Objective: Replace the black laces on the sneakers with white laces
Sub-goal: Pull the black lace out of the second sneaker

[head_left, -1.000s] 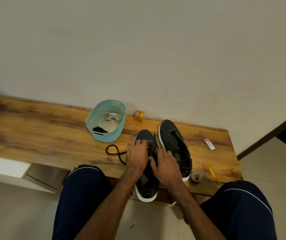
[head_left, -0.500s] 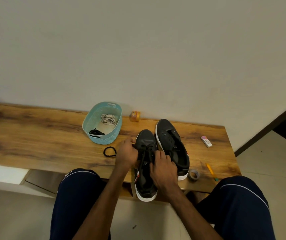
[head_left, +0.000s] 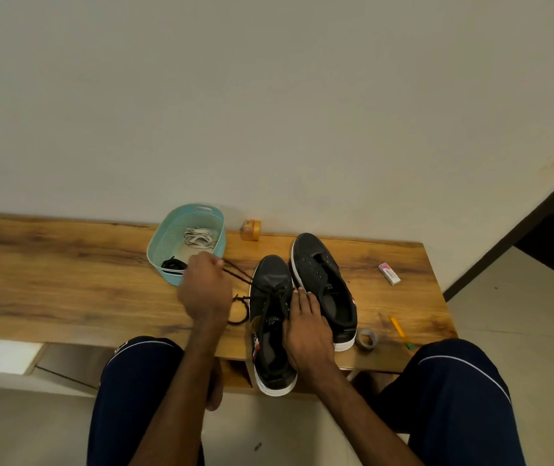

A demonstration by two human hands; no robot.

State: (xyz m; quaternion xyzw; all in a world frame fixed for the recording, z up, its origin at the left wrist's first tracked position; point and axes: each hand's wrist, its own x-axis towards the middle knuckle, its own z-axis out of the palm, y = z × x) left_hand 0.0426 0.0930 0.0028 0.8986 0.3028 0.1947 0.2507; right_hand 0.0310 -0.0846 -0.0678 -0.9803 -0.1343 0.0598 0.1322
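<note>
A long wooden worktop (head_left: 67, 274) stands against a pale wall, and a person sits at its near edge, knees to either side. Two black low-top sneakers with white soles lie side by side towards the worktop's right end, toes pointing at the wall. The nearer sneaker (head_left: 270, 284) has its heel hanging over the near edge. The farther sneaker (head_left: 315, 260) lies just to its right and wholly on the worktop, its eyelets showing as small holes.

The left hand (head_left: 203, 290) is curled into a fist round a black lace (head_left: 235, 274). The lace runs in taut strands from the fist to the front eyelets of the nearer sneaker, and a slack loop of it lies on the worktop beside that shoe. The right hand (head_left: 305, 331) lies flat on the nearer sneaker's tongue and right side, fingers straight and held together.

A turquoise oval plastic basket (head_left: 201, 208) sits near the back edge, just behind the left hand. It holds a bundle of white laces (head_left: 198, 237) at its far end and a coiled second black lace (head_left: 173, 264) at its near end.

A small orange tape roll (head_left: 251, 229) stands at the back edge beside the basket. Towards the right end lie a pink-and-white eraser (head_left: 389, 273), a yellow pencil (head_left: 398, 329) and a grey tape roll (head_left: 367, 339).
</note>
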